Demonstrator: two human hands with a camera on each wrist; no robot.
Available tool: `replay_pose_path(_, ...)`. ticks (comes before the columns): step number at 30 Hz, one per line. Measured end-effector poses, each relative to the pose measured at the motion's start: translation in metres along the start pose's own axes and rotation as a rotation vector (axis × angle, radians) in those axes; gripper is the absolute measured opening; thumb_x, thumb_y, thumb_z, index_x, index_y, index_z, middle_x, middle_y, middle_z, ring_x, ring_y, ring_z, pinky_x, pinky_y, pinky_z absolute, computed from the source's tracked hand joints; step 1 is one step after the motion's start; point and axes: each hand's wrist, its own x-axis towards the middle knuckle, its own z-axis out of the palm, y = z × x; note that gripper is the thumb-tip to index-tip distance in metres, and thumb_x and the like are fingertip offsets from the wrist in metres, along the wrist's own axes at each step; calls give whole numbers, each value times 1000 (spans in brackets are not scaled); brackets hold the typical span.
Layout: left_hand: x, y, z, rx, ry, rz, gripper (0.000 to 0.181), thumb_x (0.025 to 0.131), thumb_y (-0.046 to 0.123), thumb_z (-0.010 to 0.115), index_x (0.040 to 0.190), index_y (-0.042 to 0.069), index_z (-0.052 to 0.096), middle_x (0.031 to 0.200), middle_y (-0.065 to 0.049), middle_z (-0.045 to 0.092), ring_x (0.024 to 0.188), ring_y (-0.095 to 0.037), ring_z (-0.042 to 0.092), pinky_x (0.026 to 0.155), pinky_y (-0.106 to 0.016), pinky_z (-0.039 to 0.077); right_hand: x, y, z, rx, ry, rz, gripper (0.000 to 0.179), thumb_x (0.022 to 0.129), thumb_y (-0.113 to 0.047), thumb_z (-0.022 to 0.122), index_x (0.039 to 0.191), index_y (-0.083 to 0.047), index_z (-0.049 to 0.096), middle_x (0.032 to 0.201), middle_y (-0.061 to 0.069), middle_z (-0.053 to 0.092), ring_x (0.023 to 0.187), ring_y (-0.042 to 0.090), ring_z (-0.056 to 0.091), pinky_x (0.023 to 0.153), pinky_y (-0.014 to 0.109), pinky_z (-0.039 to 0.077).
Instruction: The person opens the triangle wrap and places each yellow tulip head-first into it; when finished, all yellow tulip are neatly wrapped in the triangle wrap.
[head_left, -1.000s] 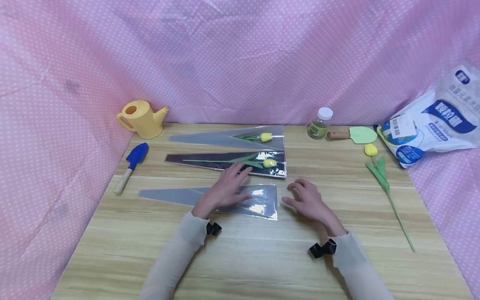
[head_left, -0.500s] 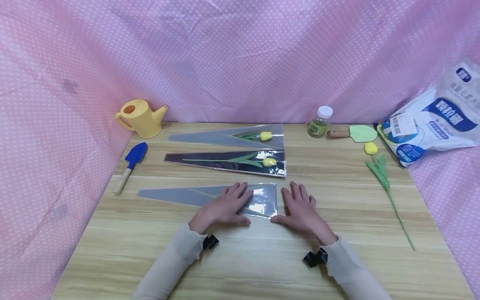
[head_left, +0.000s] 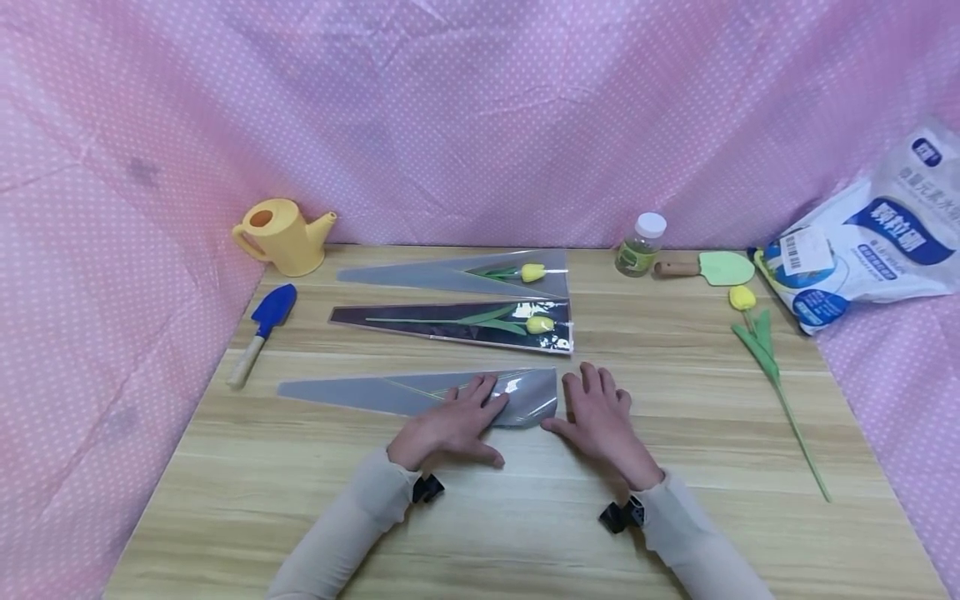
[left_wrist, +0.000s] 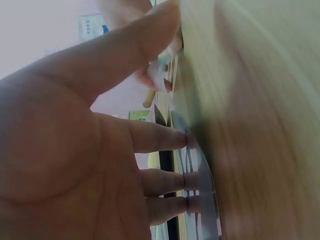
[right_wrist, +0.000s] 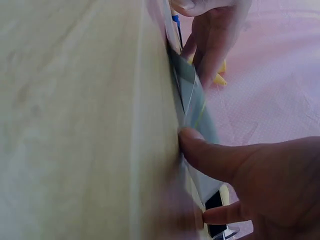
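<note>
A clear tapered flower sleeve (head_left: 345,392) lies crosswise on the table, its wide end to the right. My left hand (head_left: 450,427) rests its spread fingertips on the sleeve, thumb off its near edge; in the left wrist view, fingers (left_wrist: 162,181) press the film. At the wide end is my right hand (head_left: 602,417), fingers spread on the table, with its thumb (right_wrist: 207,155) touching the film's near corner, which bulges upward. Farther back lie a dark-backed sleeve (head_left: 405,317) and another clear sleeve (head_left: 397,273), each with a yellow tulip inside.
A loose yellow tulip (head_left: 771,367) lies at the right, near a green trowel (head_left: 726,268), a lidded bottle (head_left: 639,247) and a large white bag (head_left: 862,250). Left are a yellow watering can (head_left: 288,237) and a blue trowel (head_left: 274,308). A pink dotted cloth (head_left: 480,125) hangs behind.
My left hand has drawn back from the dark sleeve onto the near one. The right hand has moved to the wide end, where the near corner has curled up.
</note>
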Motion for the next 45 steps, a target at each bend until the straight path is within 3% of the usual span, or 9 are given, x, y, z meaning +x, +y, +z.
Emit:
replay_pose_path(5, 3, 3, 2, 22, 10, -5, 97, 86, 58, 69, 160, 18, 22, 171, -12, 0, 159, -33, 2, 125, -61, 13, 3, 0, -5, 167, -69, -4, 76, 86, -52, 72, 140, -2, 52, 150, 26, 40, 134, 45, 39, 104, 64, 38)
replay_pose_path(11, 8, 10, 6, 79, 31, -13, 98, 86, 61, 68, 160, 18, 22, 170, -13, 2, 159, -34, 4, 124, -62, 15, 8, 5, -14, 567, -211, -32, 68, 97, -38, 63, 148, 3, 41, 145, 26, 47, 126, 39, 51, 102, 51, 49)
replay_pose_path(15, 12, 17, 9, 110, 54, -16, 99, 85, 63, 68, 160, 17, 23, 170, -15, 4, 158, -35, 6, 123, -64, 17, 13, 7, -20, 809, -318, 21, 65, 104, -36, 51, 152, 3, 32, 150, 30, 43, 132, 45, 50, 95, 44, 56)
replay_pose_path(19, 19, 26, 11, 135, 70, -26, 99, 84, 65, 67, 160, 16, 25, 170, -16, 5, 158, -34, 8, 122, -64, 19, 17, 9, -27, 909, -359, 98, 69, 106, -43, 43, 156, 2, 25, 156, 30, 33, 139, 48, 42, 98, 48, 55)
replay_pose_path(24, 25, 32, 12, 115, 87, -33, 100, 84, 65, 67, 160, 16, 23, 170, -15, 5, 158, -35, 7, 123, -63, 18, 19, 8, -33, 967, -359, 105, 71, 107, -46, 38, 158, 0, 19, 162, 27, 25, 148, 49, 27, 113, 64, 36)
replay_pose_path(28, 27, 31, 9, -4, 210, 3, 92, 89, 54, 68, 159, 13, 25, 167, -17, 17, 155, -37, 20, 121, -61, 25, 20, 7, -36, 1030, -354, 82, 69, 108, -43, 35, 157, 2, 17, 161, 28, 26, 149, 49, 26, 115, 65, 31)
replay_pose_path(34, 34, 26, 8, -417, 474, 149, 52, 95, 12, 58, 144, -1, 47, 134, -21, 57, 118, -32, 59, 101, -44, 52, 21, 1, -41, 1050, -321, 98, 68, 108, -42, 32, 156, 4, 19, 160, 30, 27, 148, 50, 28, 114, 64, 33)
replay_pose_path(39, 41, 22, 13, -668, 513, 138, 36, 95, 6, 51, 129, -5, 58, 120, -20, 65, 107, -28, 62, 94, -39, 53, 22, -4, -43, 1079, -326, 87, 69, 108, -46, 28, 157, 1, 19, 162, 27, 25, 148, 51, 27, 112, 64, 37)
replay_pose_path(45, 45, 21, 12, -790, 546, 59, 27, 99, 14, 51, 118, 0, 64, 113, -17, 69, 103, -25, 64, 91, -36, 53, 21, -8, -43, 1134, -327, 60, 69, 107, -50, 24, 158, -3, 20, 162, 26, 25, 146, 51, 32, 106, 55, 47)
